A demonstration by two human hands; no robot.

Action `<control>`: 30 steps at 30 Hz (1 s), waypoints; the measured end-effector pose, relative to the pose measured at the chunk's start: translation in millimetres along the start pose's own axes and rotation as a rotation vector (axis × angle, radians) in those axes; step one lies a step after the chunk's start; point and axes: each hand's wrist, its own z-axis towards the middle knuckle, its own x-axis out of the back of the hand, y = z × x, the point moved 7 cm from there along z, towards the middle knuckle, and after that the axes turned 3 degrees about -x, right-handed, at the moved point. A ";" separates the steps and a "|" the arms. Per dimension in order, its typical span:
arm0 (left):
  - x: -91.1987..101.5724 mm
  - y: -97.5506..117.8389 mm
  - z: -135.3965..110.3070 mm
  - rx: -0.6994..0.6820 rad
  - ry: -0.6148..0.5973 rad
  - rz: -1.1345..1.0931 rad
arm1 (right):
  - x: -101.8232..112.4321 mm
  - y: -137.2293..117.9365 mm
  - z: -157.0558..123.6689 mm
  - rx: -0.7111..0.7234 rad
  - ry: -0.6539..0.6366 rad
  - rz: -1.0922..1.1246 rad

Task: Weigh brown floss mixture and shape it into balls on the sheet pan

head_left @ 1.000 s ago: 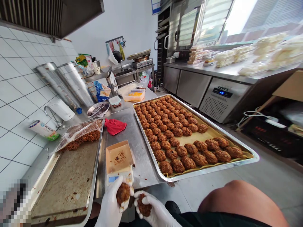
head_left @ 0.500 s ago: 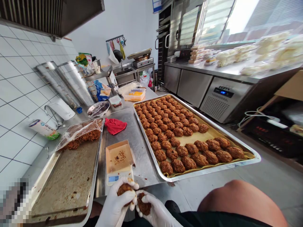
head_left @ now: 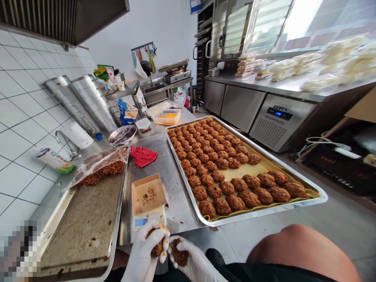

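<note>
White gloves cover both of my hands, held close together at the near edge of the steel table. My left hand (head_left: 147, 250) is closed around a brown ball of shredded filling (head_left: 157, 247). In my right hand (head_left: 194, 256) sits a second brown ball (head_left: 179, 253), gripped between thumb and fingers. Just beyond them a kitchen scale (head_left: 149, 219) carries a paper box (head_left: 147, 194) with crumbs inside. To the right, rows of similar brown balls (head_left: 226, 188) lie on a lined metal tray (head_left: 264, 210). On the left, loose shredded filling (head_left: 102, 172) sits at the far end of another tray (head_left: 85, 227), partly under plastic film.
A red cloth (head_left: 143, 156) lies on the steel table behind the scale. Farther back are a film-covered bowl (head_left: 122, 135) and a plastic tub (head_left: 167, 116). A paper towel pack (head_left: 54, 160) leans by the tiled wall. Wrapped packs line the counter (head_left: 293, 86) at right.
My left hand has turned slightly, and its fingers have shifted around the ball. The right hand stays nearly still with its ball. The view has moved a little.
</note>
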 end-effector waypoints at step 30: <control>2.8 -19.7 3.6 0.134 -0.046 0.110 | 11.0 2.5 3.2 -0.026 0.039 0.028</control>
